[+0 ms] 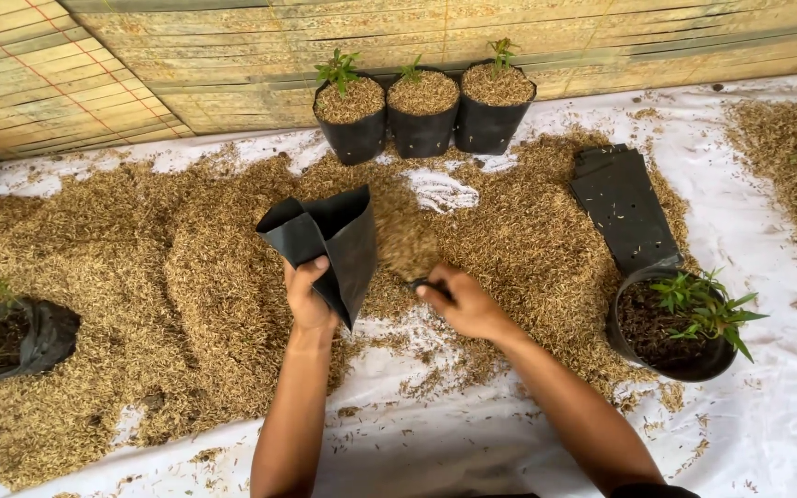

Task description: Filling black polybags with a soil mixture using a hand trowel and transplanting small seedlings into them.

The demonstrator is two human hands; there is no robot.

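Our left hand point(307, 293) grips the black bag point(329, 242); our right hand point(465, 302), beside the bag, clasps a scoop point(428, 287). Husk point(406, 238) may spill outside if the bag mouth sags.

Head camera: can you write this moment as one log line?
left hand: holds black bag open | right hand: tips scoop, husks falling toward bag

The soft plastic grow bag point(329, 242) is black, the loose rice husk heap point(186, 277) is golden brown, the ground sheet point(767, 277) is white, the seedling leaves point(705, 306) are green.
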